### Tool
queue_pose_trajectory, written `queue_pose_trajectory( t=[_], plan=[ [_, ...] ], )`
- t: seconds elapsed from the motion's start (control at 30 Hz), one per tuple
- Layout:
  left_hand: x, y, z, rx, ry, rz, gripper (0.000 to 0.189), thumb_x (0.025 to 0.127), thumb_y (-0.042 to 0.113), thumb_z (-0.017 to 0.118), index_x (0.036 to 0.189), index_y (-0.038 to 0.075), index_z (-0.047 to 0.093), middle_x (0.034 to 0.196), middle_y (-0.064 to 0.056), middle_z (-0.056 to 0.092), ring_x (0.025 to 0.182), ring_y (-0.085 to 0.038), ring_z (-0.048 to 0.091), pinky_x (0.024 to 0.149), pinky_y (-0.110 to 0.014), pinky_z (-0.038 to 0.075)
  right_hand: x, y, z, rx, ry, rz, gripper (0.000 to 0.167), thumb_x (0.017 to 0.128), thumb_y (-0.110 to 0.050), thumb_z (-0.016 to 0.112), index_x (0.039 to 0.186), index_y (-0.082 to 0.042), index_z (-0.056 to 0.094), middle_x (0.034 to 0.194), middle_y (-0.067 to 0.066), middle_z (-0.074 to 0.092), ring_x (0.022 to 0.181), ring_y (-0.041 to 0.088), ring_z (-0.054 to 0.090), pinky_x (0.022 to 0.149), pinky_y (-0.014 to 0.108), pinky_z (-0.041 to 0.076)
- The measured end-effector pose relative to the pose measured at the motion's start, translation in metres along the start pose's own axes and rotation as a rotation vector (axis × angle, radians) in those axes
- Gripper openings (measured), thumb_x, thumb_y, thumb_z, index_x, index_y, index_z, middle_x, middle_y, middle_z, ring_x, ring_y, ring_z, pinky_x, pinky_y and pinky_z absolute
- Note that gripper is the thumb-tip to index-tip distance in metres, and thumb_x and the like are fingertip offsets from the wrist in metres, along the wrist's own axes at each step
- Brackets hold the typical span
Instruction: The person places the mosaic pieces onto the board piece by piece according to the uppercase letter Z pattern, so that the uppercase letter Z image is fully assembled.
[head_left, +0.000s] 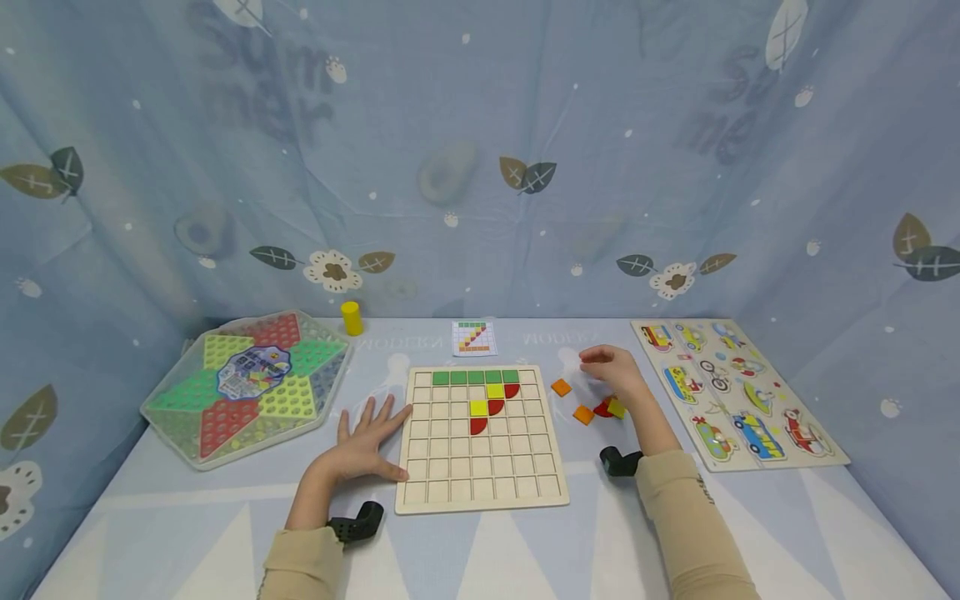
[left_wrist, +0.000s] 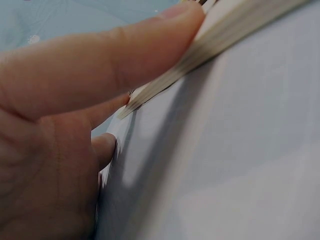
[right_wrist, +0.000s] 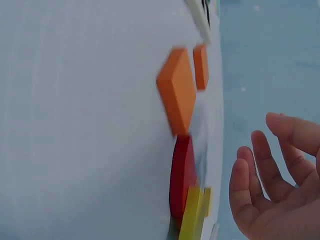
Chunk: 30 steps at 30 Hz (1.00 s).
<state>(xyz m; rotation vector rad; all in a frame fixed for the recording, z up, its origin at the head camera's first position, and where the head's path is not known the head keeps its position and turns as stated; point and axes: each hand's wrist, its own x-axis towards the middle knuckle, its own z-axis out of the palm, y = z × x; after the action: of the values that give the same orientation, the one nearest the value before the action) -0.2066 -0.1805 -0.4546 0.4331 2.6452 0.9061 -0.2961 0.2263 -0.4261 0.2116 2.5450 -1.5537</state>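
Note:
A wooden grid board (head_left: 480, 492) lies flat, with several green squares (head_left: 476, 377) in its top row. Below them, two yellow squares (head_left: 478, 407) and three red quarter-round pieces (head_left: 477, 426) step down diagonally leftwards. My left hand (head_left: 360, 450) is spread beside the board; its thumb (left_wrist: 145, 52) and index finger touch the left edge. My right hand (head_left: 611, 371) is raised over the table, right of the board, fingers loosely bent with no piece visible between them. Near it lie two orange pieces (head_left: 583, 414), a red piece (right_wrist: 182, 175) and a yellow piece (right_wrist: 191, 215).
Behind the board is a small pattern card (head_left: 474, 339). At left sits a clear-covered star game board (head_left: 255, 383) with a yellow cylinder (head_left: 352, 318) behind it. A picture puzzle board (head_left: 742, 396) lies at right. A patterned curtain (head_left: 480, 167) hangs behind.

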Motion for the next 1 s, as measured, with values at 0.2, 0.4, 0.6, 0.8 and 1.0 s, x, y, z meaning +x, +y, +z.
queue_pose_trajectory(
  t=[0.2, 0.4, 0.6, 0.8, 1.0],
  plan=[
    [-0.001, 0.000, 0.000, -0.003, 0.000, 0.002, 0.106, 0.060, 0.040, 0.080, 0.147, 0.010, 0.025, 0.153, -0.022, 0.003, 0.137, -0.043, -0.013, 0.100, -0.061, -0.022, 0.015, 0.010, -0.019, 0.017, 0.077, 0.111, 0.036, 0.091, -0.013, 0.055, 0.126, -0.004, 0.053, 0.130, 0.017, 0.049, 0.106, 0.030, 0.045, 0.097, 0.041, 0.040],
    [0.000, -0.001, 0.001, 0.000, 0.002, -0.004, 0.107, 0.060, 0.041, 0.080, 0.147, 0.011, 0.026, 0.153, -0.022, 0.004, 0.137, -0.043, -0.013, 0.100, -0.061, -0.022, 0.023, 0.016, -0.025, -0.037, 0.098, 0.173, 0.042, 0.091, -0.012, 0.054, 0.133, -0.008, 0.049, 0.140, 0.019, 0.038, 0.109, 0.033, 0.043, 0.097, 0.041, 0.040],
    [0.000, -0.001, 0.001, -0.001, -0.001, 0.013, 0.107, 0.061, 0.042, 0.080, 0.147, 0.010, 0.025, 0.152, -0.023, 0.003, 0.137, -0.044, -0.013, 0.099, -0.062, -0.022, 0.025, 0.019, -0.023, -0.219, 0.037, 0.245, 0.044, 0.088, -0.008, 0.057, 0.132, -0.008, 0.049, 0.135, 0.021, 0.042, 0.099, 0.030, 0.047, 0.083, 0.033, 0.047],
    [0.000, -0.001, 0.001, -0.004, -0.001, 0.013, 0.107, 0.060, 0.041, 0.080, 0.147, 0.010, 0.025, 0.152, -0.023, 0.003, 0.137, -0.043, -0.013, 0.099, -0.062, -0.022, 0.022, 0.019, -0.021, -0.307, 0.083, 0.201, 0.037, 0.085, -0.004, 0.060, 0.121, -0.003, 0.055, 0.118, 0.022, 0.049, 0.075, 0.024, 0.050, 0.062, 0.025, 0.047],
    [0.001, -0.001, 0.001, -0.001, 0.001, 0.005, 0.108, 0.059, 0.042, 0.080, 0.147, 0.010, 0.026, 0.152, -0.022, 0.004, 0.137, -0.043, -0.013, 0.099, -0.061, -0.022, 0.020, 0.010, -0.018, -0.162, 0.113, 0.185, 0.036, 0.083, -0.012, 0.067, 0.115, -0.004, 0.053, 0.108, 0.017, 0.051, 0.082, 0.025, 0.048, 0.067, 0.027, 0.044]
  ],
)
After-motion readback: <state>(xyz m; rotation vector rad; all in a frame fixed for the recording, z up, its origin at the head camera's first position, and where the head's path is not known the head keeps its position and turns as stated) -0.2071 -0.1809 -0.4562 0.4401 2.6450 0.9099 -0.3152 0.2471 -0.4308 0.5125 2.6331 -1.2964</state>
